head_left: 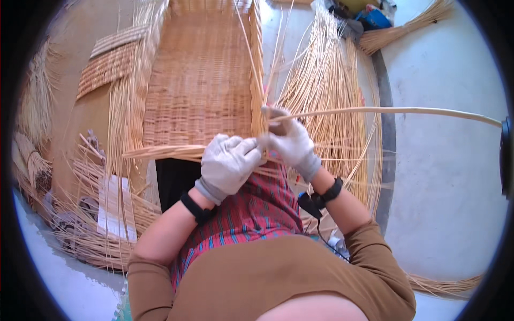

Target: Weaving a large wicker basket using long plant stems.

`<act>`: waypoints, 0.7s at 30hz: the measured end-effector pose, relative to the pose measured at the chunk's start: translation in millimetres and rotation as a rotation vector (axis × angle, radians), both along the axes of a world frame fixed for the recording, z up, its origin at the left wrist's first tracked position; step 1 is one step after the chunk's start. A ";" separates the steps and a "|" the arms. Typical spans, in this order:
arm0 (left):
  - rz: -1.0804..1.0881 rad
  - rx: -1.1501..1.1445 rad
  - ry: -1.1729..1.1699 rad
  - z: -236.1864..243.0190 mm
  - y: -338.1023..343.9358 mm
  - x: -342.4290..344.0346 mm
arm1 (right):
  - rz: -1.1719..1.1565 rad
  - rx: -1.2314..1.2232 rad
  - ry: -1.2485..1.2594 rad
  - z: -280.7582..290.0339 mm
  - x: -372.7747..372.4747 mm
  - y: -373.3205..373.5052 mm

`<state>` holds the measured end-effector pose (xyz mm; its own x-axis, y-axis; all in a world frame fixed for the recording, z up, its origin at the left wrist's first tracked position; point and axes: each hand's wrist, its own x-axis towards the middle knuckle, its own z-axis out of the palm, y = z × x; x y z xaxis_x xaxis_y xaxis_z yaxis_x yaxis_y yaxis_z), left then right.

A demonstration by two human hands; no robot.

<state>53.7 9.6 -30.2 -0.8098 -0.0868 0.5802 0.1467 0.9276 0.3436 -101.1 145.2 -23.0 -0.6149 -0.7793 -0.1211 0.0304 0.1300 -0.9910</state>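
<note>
A long rectangular wicker basket [198, 80] lies in front of me, its near rim at my lap. My left hand [227, 163], in a pale glove, is closed over the rim near the basket's near right corner. Just right of that corner, my gloved right hand [293, 140] pinches a wicker rod [375, 110], which stretches in a long curve to the right. The right fingers are slightly blurred. Several loose rod ends stick out from the corner below my hands.
A big sheaf of wicker rods [321, 80] lies to the right of the basket. Woven panels [110, 64] and more loose rods [101, 224] are on the left. Another bundle [407, 29] and a blue item [375, 18] lie at the far right.
</note>
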 end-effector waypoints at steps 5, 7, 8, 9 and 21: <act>-0.007 0.007 0.028 -6.3 3.9 -4.0 | 0.002 0.128 0.180 -9.2 -4.6 -3.3; -0.008 0.022 0.000 0.1 5.0 -2.5 | 0.013 0.084 0.061 -4.7 -4.7 -5.1; -0.014 0.059 -0.042 5.6 7.2 0.5 | 0.031 0.163 0.170 -0.3 -3.4 -2.6; -0.021 0.093 -0.076 13.5 8.1 1.8 | 0.045 0.241 0.287 8.1 -3.4 -0.3; -0.231 0.296 -0.351 69.5 -23.4 -58.4 | 0.113 0.332 0.176 27.4 60.4 90.4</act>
<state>-4.7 -13.8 39.3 -0.9689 -0.0018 0.2476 0.1651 0.7404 0.6515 -40.7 235.6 4.4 -0.5616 -0.7792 -0.2783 -0.1692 0.4374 -0.8832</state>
